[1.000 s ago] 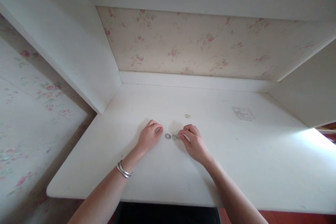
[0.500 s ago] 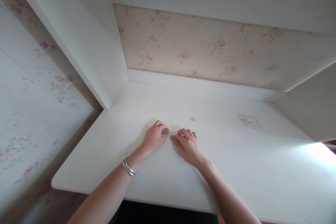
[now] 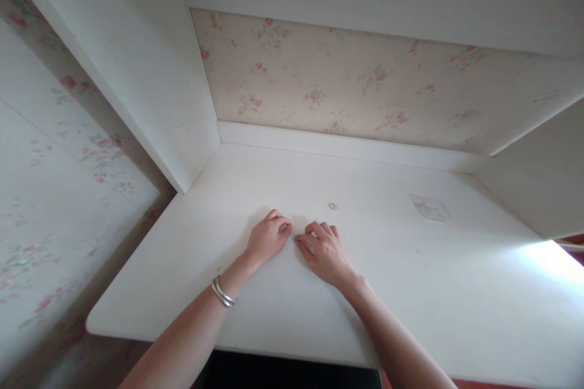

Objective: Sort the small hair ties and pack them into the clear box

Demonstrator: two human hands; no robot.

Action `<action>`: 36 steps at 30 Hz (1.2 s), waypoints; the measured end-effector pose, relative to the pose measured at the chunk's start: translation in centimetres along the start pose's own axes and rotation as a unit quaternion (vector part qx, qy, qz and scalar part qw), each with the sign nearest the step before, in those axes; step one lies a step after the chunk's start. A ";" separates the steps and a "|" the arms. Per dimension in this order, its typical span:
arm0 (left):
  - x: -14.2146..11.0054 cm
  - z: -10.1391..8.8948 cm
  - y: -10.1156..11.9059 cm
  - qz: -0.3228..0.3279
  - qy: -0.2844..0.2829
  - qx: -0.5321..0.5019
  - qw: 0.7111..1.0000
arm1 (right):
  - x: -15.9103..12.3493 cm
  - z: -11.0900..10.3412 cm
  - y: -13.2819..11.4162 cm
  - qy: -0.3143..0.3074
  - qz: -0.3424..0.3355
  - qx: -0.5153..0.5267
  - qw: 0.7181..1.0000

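Observation:
My left hand rests on the white desk, its thumb and index finger pinched together; anything between them is too small to make out. A small gap to its right is my right hand, also pinched. At its fingertips is a tiny grey, round-looking thing whose kind I cannot tell. Beyond the hands lies a small yellowish ring-shaped item, flat on the desk. Two silver bangles circle my left wrist.
A clear plastic bag lies flat at the right. A white side panel rises at the left, and a low ledge runs along the back under floral wallpaper. A tiny dark speck sits right of my hands.
The view has shifted slightly, so everything sits a little further left. Both hands keep nearly the same pinched pose and place on the desk.

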State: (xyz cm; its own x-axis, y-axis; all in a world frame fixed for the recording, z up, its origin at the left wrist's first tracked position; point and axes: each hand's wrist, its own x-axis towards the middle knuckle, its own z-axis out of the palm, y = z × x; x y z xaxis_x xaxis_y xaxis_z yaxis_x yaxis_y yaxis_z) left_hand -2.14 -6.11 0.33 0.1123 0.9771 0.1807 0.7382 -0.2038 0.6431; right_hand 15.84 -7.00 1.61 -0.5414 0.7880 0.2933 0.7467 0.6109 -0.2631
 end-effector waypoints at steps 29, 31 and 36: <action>0.3 0.1 -0.3 -0.008 -0.013 0.001 1.000 | 0.3 0.6 10.6 0.096 0.142 0.037 0.984; 0.3 0.1 -0.3 -0.009 -0.014 -0.002 1.000 | -0.4 0.1 9.7 0.113 0.125 0.079 0.983; 0.2 0.2 -0.2 -0.008 -0.018 -0.001 1.000 | -3.0 -0.9 6.9 0.095 0.074 0.147 0.982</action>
State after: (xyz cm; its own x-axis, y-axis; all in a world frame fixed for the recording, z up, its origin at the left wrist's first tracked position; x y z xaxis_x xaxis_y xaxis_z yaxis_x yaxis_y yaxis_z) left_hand -2.16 -5.83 0.12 0.1250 0.9818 0.1432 0.7391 -0.1884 0.6467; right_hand 22.94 -5.20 -0.23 -0.3323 0.8589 0.3897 0.6531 0.5076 -0.5619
